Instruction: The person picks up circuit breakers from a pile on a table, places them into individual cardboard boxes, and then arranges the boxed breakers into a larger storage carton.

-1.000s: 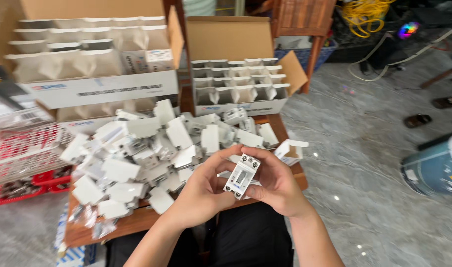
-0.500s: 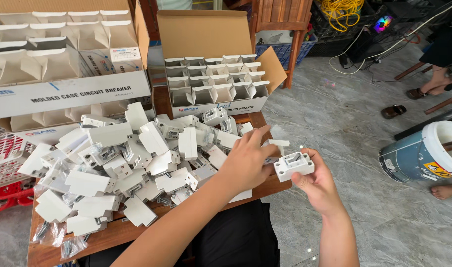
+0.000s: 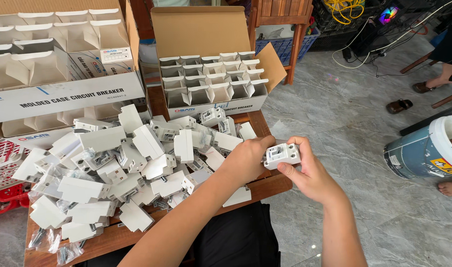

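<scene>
I have the white breaker (image 3: 281,155) pinched in my right hand (image 3: 312,177), thumb under it and fingers curled over its far end, just past the right edge of the wooden table (image 3: 258,190). My left hand (image 3: 246,157) closes on its near end, fingers bent against the side. Both hands grip the same piece; neither is spread.

To do this well, I judge the right hand should keep the piece steady and face-up while the left does the fine work at the end (a loose hold so near the table edge could let it drop to the floor).

The heap of white breakers (image 3: 122,168) covers most of the table, some in clear plastic bags at the near left corner. Behind it stands an open brown carton (image 3: 211,59) with rows of small white boxes (image 3: 211,81), its white front panel bearing a blue logo and dark print. At the left a larger carton (image 3: 63,94) holds bigger white boxes, with a long white front band of dark lettering. A red mesh basket (image 3: 3,168) sits at far left, and a blue and white bucket (image 3: 428,148) on the floor at right.
</scene>
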